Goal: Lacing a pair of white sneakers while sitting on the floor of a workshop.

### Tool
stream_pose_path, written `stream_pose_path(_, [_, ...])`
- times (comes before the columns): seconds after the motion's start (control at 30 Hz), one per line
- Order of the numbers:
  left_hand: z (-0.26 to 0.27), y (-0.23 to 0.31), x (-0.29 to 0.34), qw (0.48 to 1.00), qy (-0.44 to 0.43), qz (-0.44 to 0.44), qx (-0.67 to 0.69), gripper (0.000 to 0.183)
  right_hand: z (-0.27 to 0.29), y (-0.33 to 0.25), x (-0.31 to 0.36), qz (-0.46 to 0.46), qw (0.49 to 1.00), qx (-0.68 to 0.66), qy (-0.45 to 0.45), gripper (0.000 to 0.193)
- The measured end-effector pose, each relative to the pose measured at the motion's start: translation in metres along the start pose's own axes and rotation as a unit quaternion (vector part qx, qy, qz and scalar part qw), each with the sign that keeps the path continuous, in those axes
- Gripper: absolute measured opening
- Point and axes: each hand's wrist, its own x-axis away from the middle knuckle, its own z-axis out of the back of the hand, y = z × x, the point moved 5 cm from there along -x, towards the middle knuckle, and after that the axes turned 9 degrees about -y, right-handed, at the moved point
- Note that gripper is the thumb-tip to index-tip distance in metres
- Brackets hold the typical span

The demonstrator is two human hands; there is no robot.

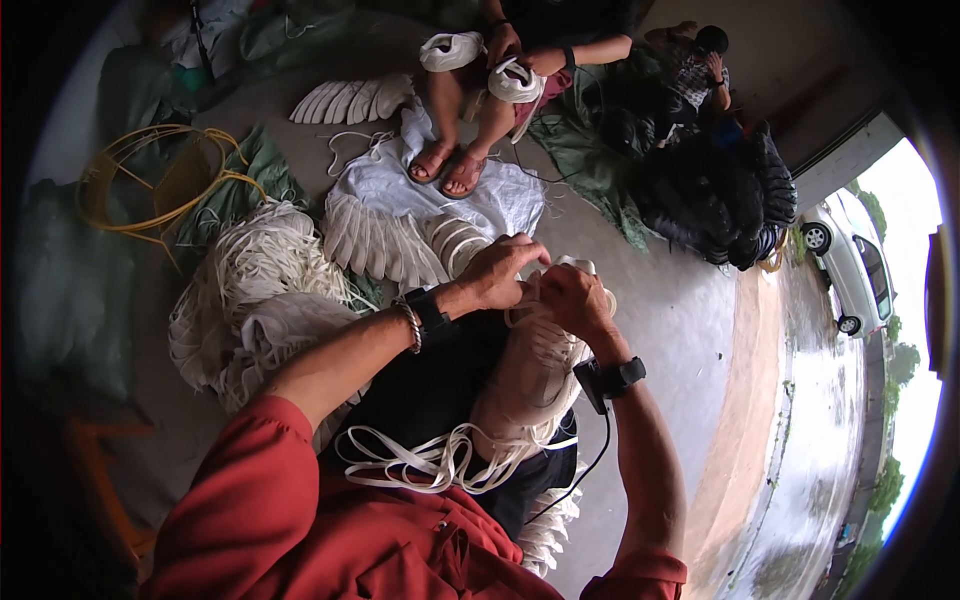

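A stack of white shoe uppers lies across my lap, its far end under both hands. My left hand has its fingers curled in at the left of that end; whatever it pinches is too small to make out. My right hand closes on the white upper at the far end, with loops of lace beside its fingers. A tangle of flat white shoelaces hangs over my lap by the near end of the stack.
A big heap of white laces and uppers lies on the floor at my left. Fanned uppers and a white sheet lie ahead. Opposite, a person's hands work on white uppers. A yellow chair frame stands left; black uppers are piled right.
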Motion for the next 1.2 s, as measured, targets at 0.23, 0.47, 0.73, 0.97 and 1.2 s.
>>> stream_pose_path(0.23, [-0.004,-0.008,0.001,0.990,-0.111,0.010,0.084,0.029,0.071,0.027,0.020,0.074,0.974,0.165,0.136,0.010])
stream_pose_path(0.47, [-0.006,-0.010,-0.006,0.977,-0.150,0.091,0.119,0.030,0.089,0.077,0.072,-0.086,0.972,-0.090,0.199,0.007])
stream_pose_path(0.73, [-0.014,0.039,-0.030,0.994,-0.042,-0.033,0.091,0.014,0.050,0.055,0.086,-0.142,0.845,-0.494,0.149,0.018])
stream_pose_path(0.97, [-0.041,0.034,-0.044,0.986,-0.144,0.075,0.023,0.015,0.022,0.055,0.079,-0.141,0.925,-0.329,0.129,0.013])
stream_pose_path(1.2, [-0.044,0.025,-0.040,0.959,-0.191,0.066,0.201,0.018,0.022,0.062,0.081,-0.123,0.943,-0.281,0.130,0.017])
